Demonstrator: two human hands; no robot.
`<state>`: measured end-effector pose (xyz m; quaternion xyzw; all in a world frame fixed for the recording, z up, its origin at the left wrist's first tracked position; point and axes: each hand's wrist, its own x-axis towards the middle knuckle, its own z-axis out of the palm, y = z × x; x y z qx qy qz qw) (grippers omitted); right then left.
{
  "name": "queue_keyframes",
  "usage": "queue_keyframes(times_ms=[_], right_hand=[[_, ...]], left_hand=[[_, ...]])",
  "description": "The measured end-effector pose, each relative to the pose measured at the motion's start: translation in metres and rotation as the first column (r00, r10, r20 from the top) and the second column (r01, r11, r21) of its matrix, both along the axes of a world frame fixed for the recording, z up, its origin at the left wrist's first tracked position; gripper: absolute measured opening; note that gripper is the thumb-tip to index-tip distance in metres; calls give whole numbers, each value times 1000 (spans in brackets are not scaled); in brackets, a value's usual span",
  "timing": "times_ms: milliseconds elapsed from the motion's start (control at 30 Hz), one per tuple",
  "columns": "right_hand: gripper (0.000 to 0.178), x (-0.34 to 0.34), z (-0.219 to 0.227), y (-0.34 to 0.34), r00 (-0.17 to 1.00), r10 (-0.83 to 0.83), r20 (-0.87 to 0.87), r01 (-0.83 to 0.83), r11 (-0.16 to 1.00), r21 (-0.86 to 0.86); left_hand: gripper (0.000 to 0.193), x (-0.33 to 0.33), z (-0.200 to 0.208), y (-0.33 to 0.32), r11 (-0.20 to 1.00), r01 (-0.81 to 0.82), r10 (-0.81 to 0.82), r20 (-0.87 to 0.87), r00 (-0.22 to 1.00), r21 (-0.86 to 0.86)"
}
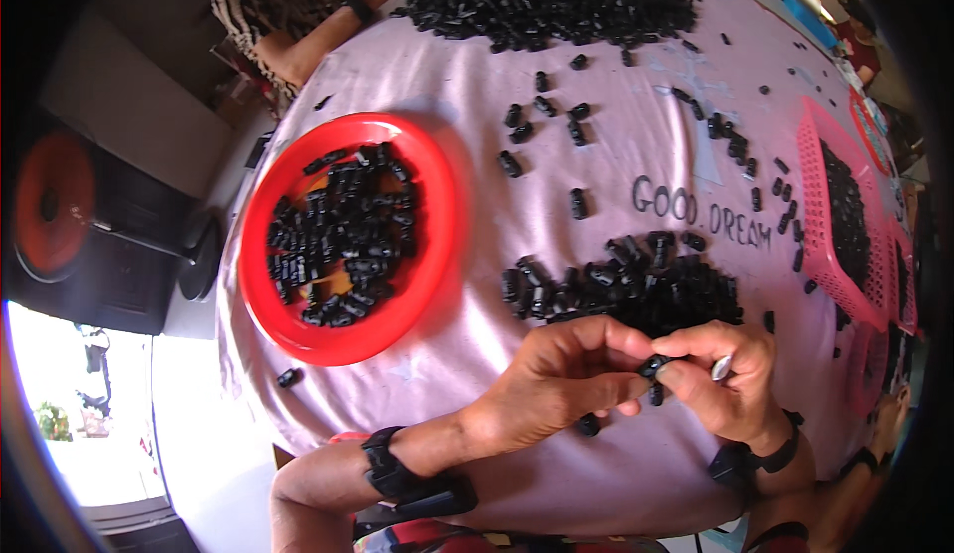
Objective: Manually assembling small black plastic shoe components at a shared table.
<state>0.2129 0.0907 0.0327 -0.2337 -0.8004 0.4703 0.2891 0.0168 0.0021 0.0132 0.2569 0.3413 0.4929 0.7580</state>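
Note:
Just in front of me, my left hand (552, 379) and my right hand (723, 374) meet over the cloth. Both pinch one small black plastic piece (653, 364) between thumbs and fingertips, which partly cover it. A slim silver thing (722, 366) sticks out between the fingers of my right hand; its kind is not clear. Right beyond my hands lies a loose heap of similar black pieces (646, 285). Another piece (588, 424) lies below my left fingers.
To the left stands a red round tray (437, 305) holding many black pieces. A large black pile (556, 1) covers the far end of the pink cloth (467, 354). Pink baskets (820, 205) stand at the right. Other people's arms (308, 51) show at the far left and right edge.

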Motion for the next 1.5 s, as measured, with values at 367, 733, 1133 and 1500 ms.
queue_keyframes(times_ms=[367, 733, 1133, 1500], right_hand=[[28, -4, 12, -4, 978, 165, 127, -170, 985, 32], [44, -7, 1, -21, 880, 67, 470, -301, 845, 442], [36, 4, 0, 12, 932, -214, 292, 31, 851, 524], [24, 5, 6, 5, 980, 29, 196, -93, 940, 329]], left_hand=[[26, -42, 25, -18, 913, -369, 401, -220, 889, 175], [26, -111, 37, -48, 625, -614, 707, -683, 185, 481], [28, -20, 27, -52, 953, 131, 219, -921, 323, 272], [21, -8, 26, -24, 901, 267, 240, -905, 351, 343]])
